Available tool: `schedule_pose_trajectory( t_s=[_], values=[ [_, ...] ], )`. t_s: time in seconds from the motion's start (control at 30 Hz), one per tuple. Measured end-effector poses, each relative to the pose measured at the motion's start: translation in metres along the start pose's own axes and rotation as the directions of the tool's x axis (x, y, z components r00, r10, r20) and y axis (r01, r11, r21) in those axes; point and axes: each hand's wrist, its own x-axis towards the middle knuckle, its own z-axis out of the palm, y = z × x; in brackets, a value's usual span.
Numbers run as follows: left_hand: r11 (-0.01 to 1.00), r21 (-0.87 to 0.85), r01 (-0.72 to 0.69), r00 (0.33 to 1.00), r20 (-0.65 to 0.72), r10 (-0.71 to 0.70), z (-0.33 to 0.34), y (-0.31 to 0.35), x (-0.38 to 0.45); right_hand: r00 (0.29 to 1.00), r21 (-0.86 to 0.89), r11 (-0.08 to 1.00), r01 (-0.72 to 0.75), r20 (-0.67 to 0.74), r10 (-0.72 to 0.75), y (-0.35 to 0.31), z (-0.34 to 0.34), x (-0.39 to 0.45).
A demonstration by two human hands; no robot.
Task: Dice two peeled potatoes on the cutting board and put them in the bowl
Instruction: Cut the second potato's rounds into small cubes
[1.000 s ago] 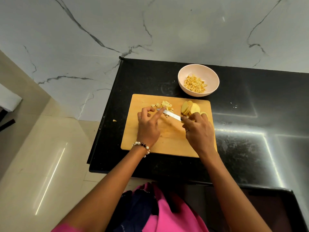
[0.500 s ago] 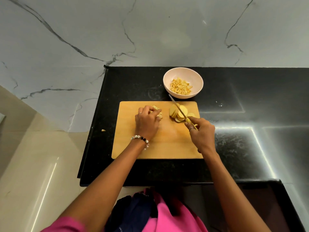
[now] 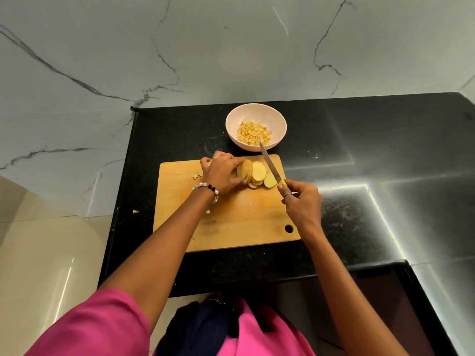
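Observation:
A stack of round potato slices [image 3: 254, 174] leans at the far side of the wooden cutting board [image 3: 231, 222]. My left hand [image 3: 222, 173] holds the stack from its left side, fingers curled round it. My right hand [image 3: 302, 201] grips a knife [image 3: 270, 164] by its yellow handle, the blade pointing away toward the bowl, just right of the slices. The pale bowl [image 3: 279, 119] stands beyond the board with diced potato [image 3: 254, 132] in it. A few small cut bits [image 3: 197, 176] lie on the board left of my left hand.
The board lies on a black counter [image 3: 372, 201] against a marble wall. A stray potato scrap [image 3: 135, 211] sits at the counter's left edge. The counter drops off to a tiled floor on the left. A dark appliance surface [image 3: 385, 304] lies at the near right.
My left hand left the diced bits and moved right onto the stack of slices. The knife swung from lying across the board to pointing away beside the slices. The camera came nearer.

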Motion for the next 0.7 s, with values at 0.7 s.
schedule_pose_trajectory(
  t_s=[0.7],
  values=[
    [0.797, -0.595, 0.102, 0.953, -0.172, -0.251, -0.014, -0.001, -0.019, 0.999, -0.013, 1.0, 0.018, 0.048, -0.018, -0.008, 0.012, -0.001]
  ],
)
